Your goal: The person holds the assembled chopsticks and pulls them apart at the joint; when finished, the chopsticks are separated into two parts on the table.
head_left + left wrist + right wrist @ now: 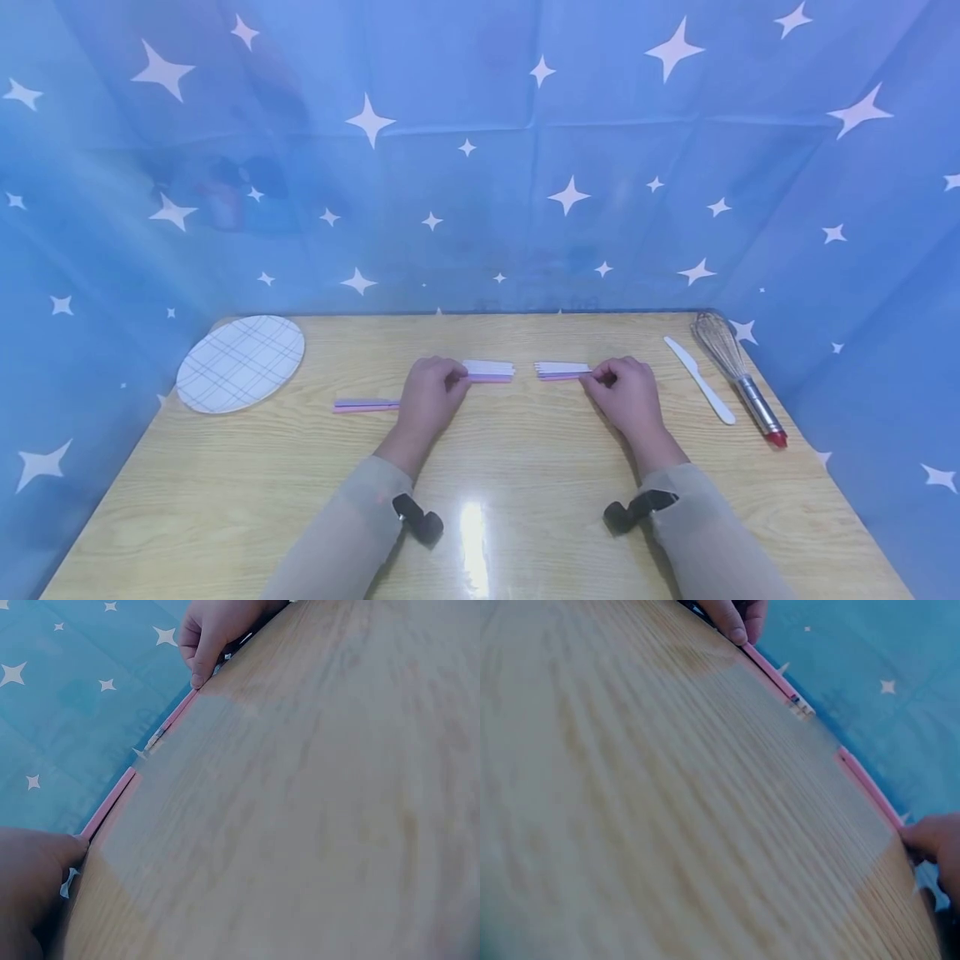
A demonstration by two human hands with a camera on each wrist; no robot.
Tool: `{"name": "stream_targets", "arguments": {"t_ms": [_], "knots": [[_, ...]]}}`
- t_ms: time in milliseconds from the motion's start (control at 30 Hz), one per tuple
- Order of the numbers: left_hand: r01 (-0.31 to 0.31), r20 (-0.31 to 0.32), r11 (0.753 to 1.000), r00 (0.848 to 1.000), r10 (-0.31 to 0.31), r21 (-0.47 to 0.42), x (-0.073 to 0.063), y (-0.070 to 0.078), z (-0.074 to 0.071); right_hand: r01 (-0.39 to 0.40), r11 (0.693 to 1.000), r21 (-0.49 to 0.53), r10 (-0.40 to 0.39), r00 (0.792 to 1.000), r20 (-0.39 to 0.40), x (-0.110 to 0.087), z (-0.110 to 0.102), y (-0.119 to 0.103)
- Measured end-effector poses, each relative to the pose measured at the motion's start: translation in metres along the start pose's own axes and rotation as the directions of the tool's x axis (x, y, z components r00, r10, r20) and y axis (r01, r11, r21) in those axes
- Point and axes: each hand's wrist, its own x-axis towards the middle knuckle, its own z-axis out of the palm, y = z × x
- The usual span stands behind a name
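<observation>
Two flat bundles of thin straight sticks in white, purple and pink lie end to end on the table, a short gap between them. My left hand [429,396] pinches the outer end of the left bundle [489,372] between thumb and fingers. The outer end of the right bundle [560,371] is pinched by my right hand [628,397]. A pink stick [110,801] runs along the near side of the left bundle; another pink stick [870,787] fronts the right one. Beside my left wrist lies a purple and pink pair of sticks [365,406], its right end hidden behind the hand.
A white plate [242,364] with a blue grid pattern is at the table's back left. To the right lie a white knife [701,381] and a wire whisk [738,375] with a red handle end. A blue star-patterned curtain [480,225] hangs behind the wooden table [525,492].
</observation>
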Motion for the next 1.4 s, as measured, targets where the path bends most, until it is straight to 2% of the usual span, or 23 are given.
{"name": "stream_targets", "arguments": {"t_ms": [233,733,833,900,1033,1100,1233,1400], "knots": [[0.016,0.012,1.0,1.0,-0.016,0.0,-0.001,0.0,-0.002,-0.034,0.999,-0.016,0.034,0.999,-0.003,-0.001,0.001,-0.002],[-0.003,0.018,1.0,1.0,0.003,-0.003,-0.004,0.001,-0.001,0.04,0.998,-0.054,-0.042,0.999,-0.023,-0.005,0.001,-0.005],[-0.049,-0.007,0.999,0.999,0.049,-0.015,-0.004,0.001,0.0,0.044,0.997,-0.057,-0.046,0.999,-0.03,-0.006,0.0,-0.005],[-0.102,-0.035,0.995,0.994,0.101,-0.016,-0.003,0.0,0.001,0.039,0.998,-0.057,-0.041,0.999,-0.032,-0.005,-0.001,-0.005],[-0.214,-0.093,0.977,0.972,0.215,0.015,-0.001,0.0,0.001,0.01,0.998,-0.055,-0.011,1.0,-0.026,-0.004,-0.002,-0.006],[-0.252,-0.108,0.967,0.961,0.254,0.033,-0.001,0.0,0.001,-0.003,0.999,-0.054,0.002,1.0,-0.022,-0.003,-0.002,-0.007],[-0.292,-0.112,0.956,0.949,0.294,0.039,-0.002,0.001,-0.001,-0.003,0.998,-0.058,0.001,1.0,-0.032,-0.003,-0.002,-0.008],[-0.339,-0.106,0.94,0.934,0.341,0.039,-0.01,0.002,-0.004,0.028,0.997,-0.069,-0.03,0.999,-0.036,-0.006,0.001,-0.011]]}}
